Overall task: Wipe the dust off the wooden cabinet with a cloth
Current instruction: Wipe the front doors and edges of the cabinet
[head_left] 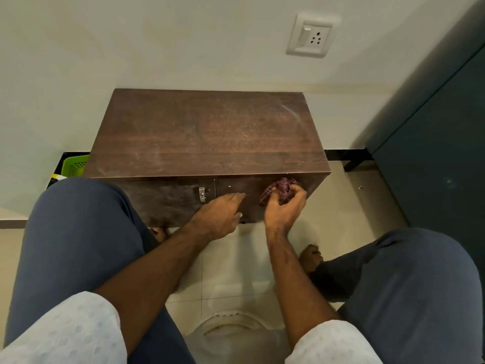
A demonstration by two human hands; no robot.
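pale wall [157, 48] backs a tiled floor [362, 206], with a switch-and-socket plate [311, 35] high on the right. against the wall stands the wooden cabinet [204, 132], low and dark brown, its top speckled with pale dust and faint streaks. its front has two doors, and a small metal latch [202, 193] sits on the left one near the seam. a green basket [74, 165] shows just beside the cabinet's left end, and a dark teal cupboard [433, 158] fills the right edge.

the person sits before it on a white stool [231, 329], knees in navy trousers [78, 232] spread wide. the left hand [220, 214] reaches forward with fingers straight and together, tips touching the right door's front and holding nothing. the right hand [284, 208] has its fingers curled round a bunched maroon cloth [282, 185], which is pressed against the upper part of the right door, just under the top's front edge.
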